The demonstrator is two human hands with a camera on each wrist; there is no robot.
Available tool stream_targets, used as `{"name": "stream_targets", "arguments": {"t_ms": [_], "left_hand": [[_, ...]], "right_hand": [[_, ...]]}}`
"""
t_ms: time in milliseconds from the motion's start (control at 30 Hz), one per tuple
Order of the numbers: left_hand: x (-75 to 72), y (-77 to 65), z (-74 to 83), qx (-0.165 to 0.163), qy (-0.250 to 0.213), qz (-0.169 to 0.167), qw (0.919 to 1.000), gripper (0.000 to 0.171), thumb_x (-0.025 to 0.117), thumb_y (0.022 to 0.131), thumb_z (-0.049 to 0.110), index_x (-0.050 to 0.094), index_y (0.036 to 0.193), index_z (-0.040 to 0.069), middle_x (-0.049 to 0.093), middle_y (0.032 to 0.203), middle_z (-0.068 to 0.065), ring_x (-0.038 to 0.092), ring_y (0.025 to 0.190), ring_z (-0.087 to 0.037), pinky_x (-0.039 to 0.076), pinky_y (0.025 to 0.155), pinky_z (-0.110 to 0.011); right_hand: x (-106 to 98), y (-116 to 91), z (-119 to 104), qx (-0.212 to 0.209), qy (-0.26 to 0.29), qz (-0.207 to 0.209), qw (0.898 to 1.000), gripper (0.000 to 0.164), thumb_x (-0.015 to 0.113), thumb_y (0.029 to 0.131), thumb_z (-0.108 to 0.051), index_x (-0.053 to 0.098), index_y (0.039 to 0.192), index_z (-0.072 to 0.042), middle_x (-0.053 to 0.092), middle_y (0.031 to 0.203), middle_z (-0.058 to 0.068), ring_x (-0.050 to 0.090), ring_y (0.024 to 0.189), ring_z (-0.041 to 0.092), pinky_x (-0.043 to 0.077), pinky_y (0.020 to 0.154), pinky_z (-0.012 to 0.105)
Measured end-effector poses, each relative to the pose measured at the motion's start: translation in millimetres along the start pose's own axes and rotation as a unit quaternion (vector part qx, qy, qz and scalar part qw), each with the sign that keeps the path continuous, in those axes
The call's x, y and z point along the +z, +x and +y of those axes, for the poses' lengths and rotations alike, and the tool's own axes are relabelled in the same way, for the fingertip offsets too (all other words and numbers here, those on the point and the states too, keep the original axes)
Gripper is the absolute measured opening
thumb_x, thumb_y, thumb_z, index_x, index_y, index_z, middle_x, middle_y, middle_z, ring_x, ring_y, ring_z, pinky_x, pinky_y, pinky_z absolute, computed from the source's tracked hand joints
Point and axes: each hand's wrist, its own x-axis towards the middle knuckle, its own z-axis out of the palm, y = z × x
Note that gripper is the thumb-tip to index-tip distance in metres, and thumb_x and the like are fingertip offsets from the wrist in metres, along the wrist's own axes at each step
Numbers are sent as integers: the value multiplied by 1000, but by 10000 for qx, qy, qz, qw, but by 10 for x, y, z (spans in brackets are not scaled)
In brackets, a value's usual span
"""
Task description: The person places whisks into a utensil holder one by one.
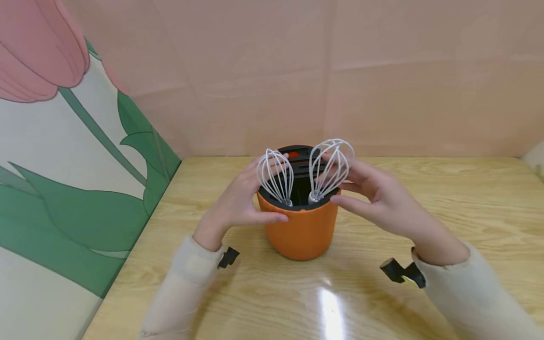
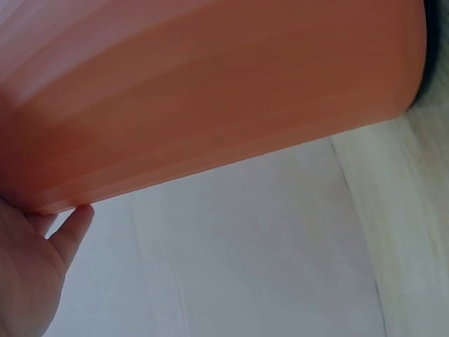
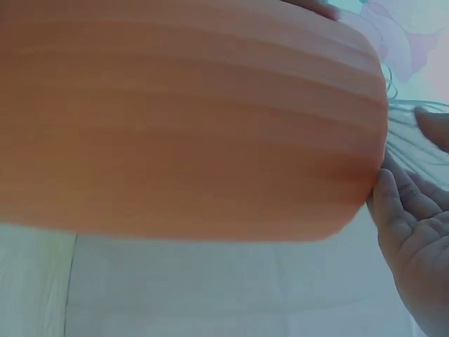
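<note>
An orange utensil holder [image 1: 301, 233] with a black slotted top stands upright on the table. Two whisks rise from it, wires upward: a smaller left whisk [image 1: 276, 177] and a larger right whisk [image 1: 333, 167]. My left hand [image 1: 240, 198] rests at the holder's left rim, its thumb stretched along the front and its fingers extended behind the left whisk. At the right rim is my right hand [image 1: 374, 198], thumb near the edge and fingers behind the right whisk. Fingertips touch the orange wall [image 3: 210, 140] in the right wrist view. The whisk handles are hidden inside.
A light wood-grain table [image 1: 425, 293] extends around the holder. Behind it hangs a pinkish cloth backdrop [image 1: 263, 71], and a panel with a printed tulip [image 1: 38, 52] borders the left side. Small black devices sit at both wrists.
</note>
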Motion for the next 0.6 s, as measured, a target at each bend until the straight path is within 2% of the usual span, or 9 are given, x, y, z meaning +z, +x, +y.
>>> {"name": "stream_targets", "arguments": {"t_ms": [167,233,367,433,500,600], "left_hand": [[11,40,-56,344,-198,97,9992,92,58,81,75,48,145,10,48,152,-10,34,148,-25,26,123,-44],[21,66,-72,478,-291,82,9984,91,59,82,74,48,145,9,48,152,-11,34,147,-25,26,123,-44],[9,82,-88,486,-373,-48,9981,91,58,82,74,47,145,9,46,153,-11,31,149,-27,26,123,-45],[-14,75,-94,355,-381,-172,9985,95,55,82,77,43,148,9,42,157,-10,27,151,-27,25,123,-47],[-52,47,-125,193,-424,-261,9986,101,47,82,81,37,152,9,36,160,-11,23,153,-29,24,124,-48],[-133,-54,-205,-219,-363,-290,9987,108,29,82,88,26,157,9,28,164,-10,19,154,-29,21,124,-50]], "right_hand": [[-128,-166,33,-37,394,368,9985,56,57,87,21,46,141,9,65,133,2,60,123,9,48,101,17],[-219,-249,69,-37,385,485,9981,58,54,88,23,45,143,9,63,136,2,58,127,9,47,102,16],[-437,-401,195,-49,366,540,9979,58,47,90,25,40,145,10,58,144,2,54,132,8,46,101,14],[-559,-486,249,174,-154,657,9976,59,47,91,22,39,148,7,53,149,0,49,136,4,44,101,10],[-689,-573,311,504,-799,813,9922,60,49,94,17,38,151,0,46,155,-3,42,140,0,40,101,6],[-890,-705,428,1242,-1840,906,9708,64,50,100,3,31,157,-16,31,162,-9,28,145,-5,29,104,-1]]}}
